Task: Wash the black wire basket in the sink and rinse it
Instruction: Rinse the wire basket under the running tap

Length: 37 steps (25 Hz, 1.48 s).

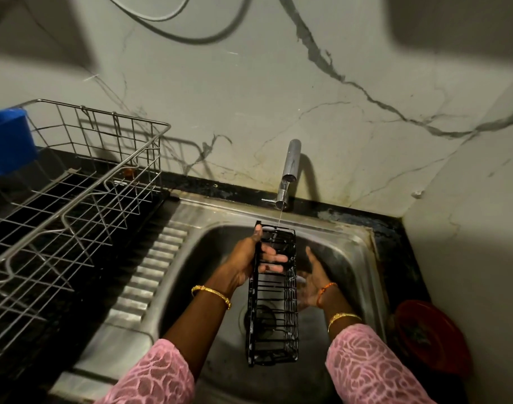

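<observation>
Left hand (256, 258) has its grip wrapped on the black wire basket (274, 301) over the sink (351, 249), long axis pointing toward the tap (288, 170). Right hand (310, 281) sits open just beside it, soapy.

The left hand (259, 258) curls its fingers (274, 259) inside the black wire basket (274, 298), so its palm is hidden. Beyond the right hand's (312, 282) fingertips the basket wall is blurred.
</observation>
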Available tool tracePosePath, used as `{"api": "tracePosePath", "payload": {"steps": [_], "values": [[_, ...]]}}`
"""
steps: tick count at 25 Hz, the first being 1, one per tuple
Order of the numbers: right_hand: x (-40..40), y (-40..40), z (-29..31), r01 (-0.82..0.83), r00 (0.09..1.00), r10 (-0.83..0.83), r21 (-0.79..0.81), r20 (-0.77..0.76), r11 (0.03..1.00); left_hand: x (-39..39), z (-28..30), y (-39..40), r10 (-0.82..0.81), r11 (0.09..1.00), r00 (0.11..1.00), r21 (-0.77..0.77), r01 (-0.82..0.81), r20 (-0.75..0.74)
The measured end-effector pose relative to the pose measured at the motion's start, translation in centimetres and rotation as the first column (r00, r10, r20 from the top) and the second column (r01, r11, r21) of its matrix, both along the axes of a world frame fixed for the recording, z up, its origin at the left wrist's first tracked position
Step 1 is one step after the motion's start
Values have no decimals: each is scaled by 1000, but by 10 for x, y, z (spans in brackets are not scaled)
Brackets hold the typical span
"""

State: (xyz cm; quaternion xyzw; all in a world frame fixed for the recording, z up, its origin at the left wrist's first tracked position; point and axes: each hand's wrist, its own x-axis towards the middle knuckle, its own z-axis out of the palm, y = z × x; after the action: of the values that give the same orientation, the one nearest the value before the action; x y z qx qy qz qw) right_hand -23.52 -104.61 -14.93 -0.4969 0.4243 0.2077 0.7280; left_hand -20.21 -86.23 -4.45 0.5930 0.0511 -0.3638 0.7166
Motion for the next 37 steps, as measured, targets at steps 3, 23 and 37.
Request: {"api": "tracePosePath", "payload": {"steps": [3, 23, 37], "values": [[1, 10, 4, 20, 998, -16, -69, 66, 997, -4, 0, 0, -107, 993, 992, 51, 104, 68], [44, -19, 52, -36, 898, -29, 139, 438, 990, 12, -25, 8, 227, 973, 940, -16, -231, 254], [48, -24, 89, 155, 781, 81, -318, 619, 935, 54, -40, -16, 326, 915, 894, 134, -380, 307]]}}
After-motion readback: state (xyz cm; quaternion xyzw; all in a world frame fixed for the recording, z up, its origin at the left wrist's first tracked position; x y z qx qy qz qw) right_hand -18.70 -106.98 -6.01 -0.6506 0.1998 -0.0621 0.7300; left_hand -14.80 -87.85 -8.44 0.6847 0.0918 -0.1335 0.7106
